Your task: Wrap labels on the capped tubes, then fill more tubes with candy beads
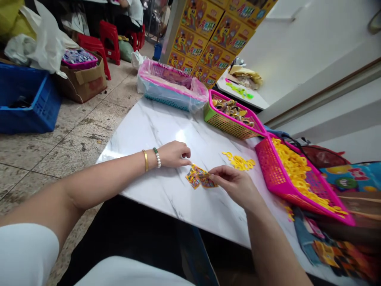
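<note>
Over the white marble-patterned table, my right hand pinches a small, colourful printed card between thumb and fingers. My left hand is closed, its fingertips meeting that card's upper left corner. Other small printed cards lie on the table just below, partly overlapped by the held one. Whether these are flat cards or thin packets is too small to tell. Beyond my right hand is a loose pile of yellow plastic pieces, some ring-shaped.
A pink basket of yellow pieces stands at the right. Behind are a pink-and-green basket of wrapped items and a plastic-lined basket. Stacked yellow boxes rise at the back. A blue crate stands on the floor at left.
</note>
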A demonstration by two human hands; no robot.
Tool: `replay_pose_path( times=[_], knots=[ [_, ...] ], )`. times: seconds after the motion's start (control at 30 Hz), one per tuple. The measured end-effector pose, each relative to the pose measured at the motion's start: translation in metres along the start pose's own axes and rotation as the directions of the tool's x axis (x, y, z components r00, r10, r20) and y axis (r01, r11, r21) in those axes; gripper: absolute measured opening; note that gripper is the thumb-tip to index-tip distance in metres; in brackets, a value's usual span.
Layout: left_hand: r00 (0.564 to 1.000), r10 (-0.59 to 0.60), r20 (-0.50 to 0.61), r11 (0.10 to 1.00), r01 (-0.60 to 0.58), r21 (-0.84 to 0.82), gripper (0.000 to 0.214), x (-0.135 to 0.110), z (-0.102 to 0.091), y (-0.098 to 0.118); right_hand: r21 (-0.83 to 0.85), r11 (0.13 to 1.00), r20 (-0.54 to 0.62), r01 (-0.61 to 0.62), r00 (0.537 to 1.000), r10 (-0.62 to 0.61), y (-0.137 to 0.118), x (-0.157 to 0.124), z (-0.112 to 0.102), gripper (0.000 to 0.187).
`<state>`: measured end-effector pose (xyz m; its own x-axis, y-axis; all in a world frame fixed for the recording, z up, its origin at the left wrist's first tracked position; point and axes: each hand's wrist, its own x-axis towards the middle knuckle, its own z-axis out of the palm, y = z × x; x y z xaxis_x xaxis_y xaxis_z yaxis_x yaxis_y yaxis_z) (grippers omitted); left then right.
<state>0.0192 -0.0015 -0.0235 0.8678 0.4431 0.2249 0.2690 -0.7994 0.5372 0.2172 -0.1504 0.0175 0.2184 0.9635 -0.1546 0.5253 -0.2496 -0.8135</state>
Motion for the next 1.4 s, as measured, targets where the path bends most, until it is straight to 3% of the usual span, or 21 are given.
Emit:
replay_pose_path(
  times=[0.1,0.27,0.43,0.6,0.73,0.83,1.0,1.13,1.27,1.4],
  knots=[
    [0.999,-0.032,0.033,1.0,0.031,0.002,0.025,0.0,-0.002,0.004,-0.03,0.999,0.04,-0.018,0.999,0.019,0.001,0.01,-0.006,0.029],
    [0.994,-0.05,0.1,0.999,0.048,0.02,0.027,-0.001,-0.006,0.009,-0.006,0.997,0.056,-0.083,0.995,0.083,0.011,0.022,0.005,0.029],
    [0.991,-0.048,0.129,0.998,0.042,0.046,0.027,-0.001,-0.008,0.011,0.005,0.992,0.094,-0.126,0.988,0.125,0.013,0.01,0.009,0.032],
    [0.991,-0.05,0.125,0.997,0.043,0.062,0.027,-0.001,-0.007,0.011,-0.039,0.999,0.109,0.026,0.994,-0.021,0.015,-0.023,0.017,0.03],
    [0.995,-0.037,0.091,0.998,0.032,0.055,0.026,-0.003,-0.003,0.01,-0.191,0.956,-0.008,0.221,0.974,-0.226,0.015,-0.04,0.027,0.014],
    [0.998,-0.038,0.059,0.998,0.035,0.053,0.027,-0.003,0.0,0.007,-0.187,0.944,-0.128,0.271,0.946,-0.297,0.011,-0.032,0.028,0.008],
    [0.999,-0.034,0.029,0.999,0.034,0.018,0.024,-0.003,0.0,0.007,-0.175,0.961,-0.109,0.213,0.966,-0.233,0.011,0.004,0.017,0.029],
    [0.996,-0.066,0.062,0.998,0.065,0.01,0.03,-0.007,0.002,0.017,-0.466,0.882,-0.146,0.075,0.976,-0.16,0.017,0.017,0.01,0.046],
    [0.993,-0.086,0.082,0.993,0.079,0.087,0.038,-0.01,0.009,0.03,-0.624,0.781,-0.102,-0.019,0.993,-0.058,0.014,0.012,0.016,0.042],
    [0.991,-0.096,0.091,0.986,0.082,0.147,0.037,-0.011,0.012,0.035,-0.658,0.753,-0.047,-0.01,0.999,-0.028,0.006,0.012,0.023,0.03]
  ],
)
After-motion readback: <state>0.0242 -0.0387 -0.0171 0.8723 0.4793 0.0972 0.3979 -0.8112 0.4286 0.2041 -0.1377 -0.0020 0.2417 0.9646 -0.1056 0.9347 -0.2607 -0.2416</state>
